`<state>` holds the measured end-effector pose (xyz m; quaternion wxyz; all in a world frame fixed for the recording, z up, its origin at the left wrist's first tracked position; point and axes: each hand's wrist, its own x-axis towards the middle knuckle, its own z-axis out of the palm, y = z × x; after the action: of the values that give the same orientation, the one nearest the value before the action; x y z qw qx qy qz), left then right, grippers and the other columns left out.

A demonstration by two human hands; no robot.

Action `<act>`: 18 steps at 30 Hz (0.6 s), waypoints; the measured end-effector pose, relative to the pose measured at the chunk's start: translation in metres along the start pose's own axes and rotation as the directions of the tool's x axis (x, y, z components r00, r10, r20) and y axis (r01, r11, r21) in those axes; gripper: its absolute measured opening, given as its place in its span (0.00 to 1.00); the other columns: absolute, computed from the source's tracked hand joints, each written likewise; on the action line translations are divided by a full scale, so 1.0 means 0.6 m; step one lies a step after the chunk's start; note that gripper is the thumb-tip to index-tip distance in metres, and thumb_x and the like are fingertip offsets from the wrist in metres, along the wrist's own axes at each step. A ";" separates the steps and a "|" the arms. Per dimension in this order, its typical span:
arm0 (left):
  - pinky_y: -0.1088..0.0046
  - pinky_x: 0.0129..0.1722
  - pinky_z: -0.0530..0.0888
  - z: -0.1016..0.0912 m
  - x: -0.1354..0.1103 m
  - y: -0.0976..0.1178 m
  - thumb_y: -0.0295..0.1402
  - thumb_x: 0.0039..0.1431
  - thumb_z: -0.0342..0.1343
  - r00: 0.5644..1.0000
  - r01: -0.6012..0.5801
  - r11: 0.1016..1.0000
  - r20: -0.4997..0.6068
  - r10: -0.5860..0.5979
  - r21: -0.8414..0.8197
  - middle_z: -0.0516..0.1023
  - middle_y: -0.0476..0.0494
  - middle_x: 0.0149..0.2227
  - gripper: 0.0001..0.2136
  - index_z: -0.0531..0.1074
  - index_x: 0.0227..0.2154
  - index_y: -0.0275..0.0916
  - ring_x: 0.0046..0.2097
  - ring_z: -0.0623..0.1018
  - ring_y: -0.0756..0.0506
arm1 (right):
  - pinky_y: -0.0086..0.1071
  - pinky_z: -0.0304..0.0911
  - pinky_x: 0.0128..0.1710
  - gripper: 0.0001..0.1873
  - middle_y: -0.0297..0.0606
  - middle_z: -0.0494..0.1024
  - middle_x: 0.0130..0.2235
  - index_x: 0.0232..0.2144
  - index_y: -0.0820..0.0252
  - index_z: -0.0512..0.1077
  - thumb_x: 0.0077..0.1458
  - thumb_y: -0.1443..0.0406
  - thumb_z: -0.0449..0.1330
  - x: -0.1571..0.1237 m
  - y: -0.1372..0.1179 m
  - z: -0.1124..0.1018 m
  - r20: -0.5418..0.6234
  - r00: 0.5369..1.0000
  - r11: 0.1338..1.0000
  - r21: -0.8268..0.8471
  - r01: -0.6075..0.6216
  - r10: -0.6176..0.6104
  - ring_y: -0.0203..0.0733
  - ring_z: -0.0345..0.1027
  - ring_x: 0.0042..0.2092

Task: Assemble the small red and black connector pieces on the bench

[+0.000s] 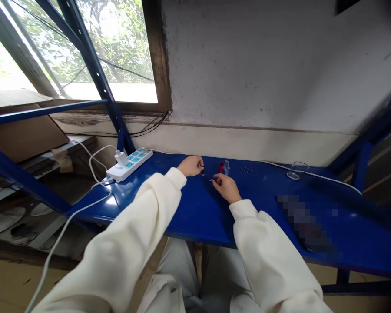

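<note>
- My left hand point(191, 166) is pinching a small dark part point(203, 173), grip closed.
- My right hand point(226, 186) is resting on the blue counter point(195, 208), fingers curled; grip state unclear.
- Red pen point(220, 167) lying just beyond.

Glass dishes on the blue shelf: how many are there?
2. One glass dish sits near the wall at the right end of the blue shelf, and a smaller one lies just in front of it, touching or overlapping. Others may be hidden behind the blurred patch.
</note>
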<state>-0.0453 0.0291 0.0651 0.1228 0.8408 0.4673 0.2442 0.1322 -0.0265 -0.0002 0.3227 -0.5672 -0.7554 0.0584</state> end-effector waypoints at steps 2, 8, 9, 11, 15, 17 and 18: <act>0.76 0.27 0.66 -0.025 0.006 -0.025 0.26 0.43 0.54 0.996 0.061 0.991 0.060 -0.068 0.118 0.73 0.46 0.24 0.04 0.70 0.25 0.37 0.26 0.71 0.50 | 0.26 0.53 0.26 0.13 0.33 0.69 0.24 0.35 0.59 0.70 0.51 0.60 0.50 0.000 0.001 0.001 0.020 1.000 1.000 0.026 0.009 -0.009 0.34 0.62 0.26; 0.77 0.29 0.66 -0.039 -0.004 -0.091 0.28 0.44 0.53 0.973 0.178 0.957 0.105 -0.206 0.228 0.74 0.45 0.28 0.05 0.70 0.27 0.36 0.30 0.72 0.49 | 0.26 0.54 0.26 0.13 0.33 0.69 0.22 0.33 0.59 0.70 0.52 0.61 0.49 0.000 0.005 0.005 0.026 0.999 0.996 0.082 0.036 -0.038 0.34 0.61 0.24; 0.77 0.29 0.66 -0.036 -0.006 -0.098 0.29 0.44 0.52 0.974 0.186 0.958 0.088 -0.209 0.218 0.74 0.45 0.28 0.06 0.69 0.28 0.36 0.31 0.72 0.49 | 0.27 0.55 0.26 0.12 0.33 0.69 0.22 0.33 0.59 0.70 0.52 0.61 0.49 0.000 0.005 0.005 0.022 0.999 0.996 0.086 0.034 -0.036 0.34 0.61 0.24; 0.77 0.30 0.66 -0.028 -0.009 -0.106 0.30 0.45 0.51 0.978 0.183 0.962 0.063 -0.199 0.205 0.74 0.45 0.29 0.06 0.68 0.29 0.37 0.31 0.72 0.49 | 0.27 0.55 0.27 0.12 0.33 0.69 0.23 0.33 0.59 0.71 0.52 0.61 0.50 0.000 0.005 0.005 0.020 0.999 0.995 0.092 0.029 -0.031 0.34 0.62 0.25; 0.75 0.30 0.66 -0.018 -0.011 -0.106 0.30 0.46 0.50 0.984 0.151 0.960 0.055 -0.168 0.237 0.74 0.45 0.30 0.08 0.67 0.31 0.37 0.32 0.72 0.47 | 0.26 0.56 0.27 0.12 0.34 0.70 0.23 0.33 0.59 0.71 0.52 0.61 0.49 -0.001 0.004 0.003 0.029 0.999 0.995 0.101 0.018 -0.021 0.34 0.62 0.25; 0.74 0.31 0.66 -0.016 -0.012 -0.104 0.30 0.45 0.49 0.982 0.153 0.953 0.064 -0.175 0.263 0.73 0.44 0.30 0.09 0.66 0.33 0.37 0.32 0.72 0.47 | 0.26 0.56 0.27 0.13 0.34 0.70 0.23 0.34 0.59 0.71 0.53 0.61 0.48 -0.001 0.004 0.002 0.032 0.999 0.995 0.103 0.020 -0.024 0.34 0.62 0.25; 0.74 0.31 0.66 -0.015 -0.013 -0.104 0.30 0.45 0.50 0.980 0.160 0.948 0.070 -0.186 0.274 0.73 0.44 0.30 0.10 0.65 0.33 0.37 0.32 0.72 0.46 | 0.26 0.56 0.27 0.13 0.34 0.71 0.24 0.34 0.59 0.71 0.53 0.61 0.48 -0.001 0.004 0.002 0.032 0.999 0.995 0.102 0.022 -0.025 0.34 0.62 0.25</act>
<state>-0.0988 0.0555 0.0434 0.0513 0.8160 0.5616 0.1270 0.1336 -0.0261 -0.0023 0.3393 -0.5400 -0.7634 0.1025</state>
